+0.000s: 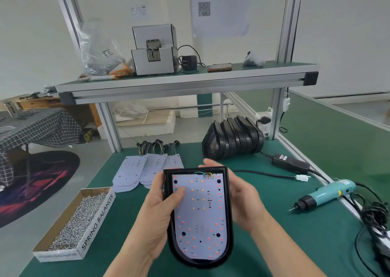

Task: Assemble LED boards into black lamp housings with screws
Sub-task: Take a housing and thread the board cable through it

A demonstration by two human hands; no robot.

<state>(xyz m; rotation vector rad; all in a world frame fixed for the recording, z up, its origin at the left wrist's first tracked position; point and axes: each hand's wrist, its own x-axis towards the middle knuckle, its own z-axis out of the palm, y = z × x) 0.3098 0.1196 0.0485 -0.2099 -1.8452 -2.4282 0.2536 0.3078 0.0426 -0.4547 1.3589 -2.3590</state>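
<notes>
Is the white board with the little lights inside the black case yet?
In. The LED board lies inside the black housing, whose rim shows all around it.

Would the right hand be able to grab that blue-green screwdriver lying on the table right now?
Probably not at once: the right hand is holding the lamp housing with the left hand. Once it lets go, the way looks free; the screwdriver lies in the open on its side of the table.

On the counter [295,245], a screw box [71,224] lies left, spare boards [135,171] behind it, stacked housings [232,138] back right, a screwdriver [325,194] far right. Both hands hold a housing [229,203] with a board [200,213] in it, centre front.
</notes>
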